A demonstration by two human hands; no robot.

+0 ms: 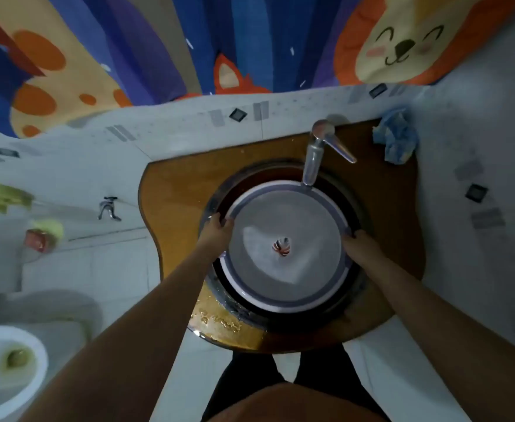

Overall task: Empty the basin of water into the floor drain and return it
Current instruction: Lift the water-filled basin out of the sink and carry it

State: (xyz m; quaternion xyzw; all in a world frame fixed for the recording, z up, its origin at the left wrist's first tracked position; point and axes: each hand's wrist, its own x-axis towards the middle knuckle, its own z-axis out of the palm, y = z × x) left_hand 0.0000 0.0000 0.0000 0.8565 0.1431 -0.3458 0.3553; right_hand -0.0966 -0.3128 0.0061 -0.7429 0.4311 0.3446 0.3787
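Observation:
A round pale basin [286, 303] sits inside the dark sink bowl [363, 208] of a brown counter. Water fills the basin, and a small red-and-dark pattern [281, 247] shows at its middle. My left hand [218, 228] grips the basin's left rim with the fingers curled over the edge. On the opposite side my right hand [360, 242] holds the right rim the same way. No floor drain is in view.
A chrome tap [317, 150] reaches over the basin's far edge. A crumpled blue cloth [398, 138] lies on the brown counter [174, 190] at the back right. A white toilet [9, 360] stands at the lower left. A colourful curtain [158, 44] hangs behind.

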